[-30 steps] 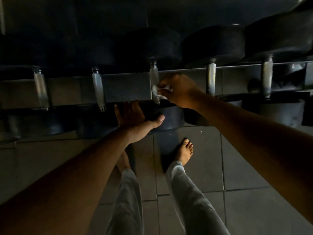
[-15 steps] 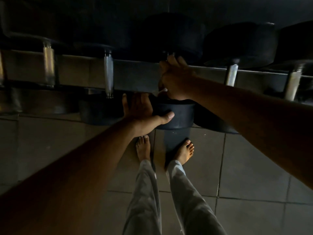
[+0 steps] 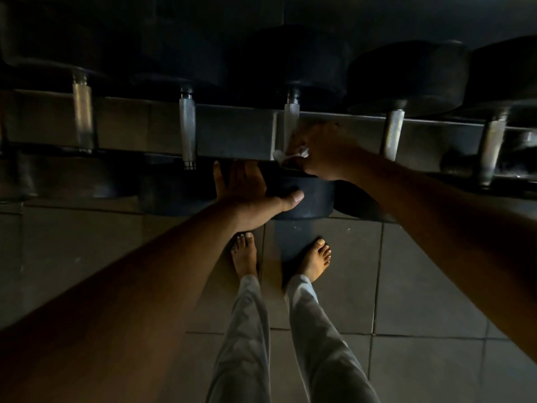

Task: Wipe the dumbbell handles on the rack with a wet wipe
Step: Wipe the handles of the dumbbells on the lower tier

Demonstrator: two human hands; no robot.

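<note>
Fingers of the right hand (image 3: 322, 154) curl round a white wet wipe (image 3: 280, 155), pressed against the lower end of the middle knurled dumbbell handle (image 3: 291, 123) on the rack (image 3: 232, 135). The left hand (image 3: 247, 196) lies flat and relaxed against that dumbbell's near rubber head (image 3: 308, 199), steadying it. To do it well, wrap the wipe fully round the steel and run the whole length, twisting so the knurling gets cleaned.
</note>
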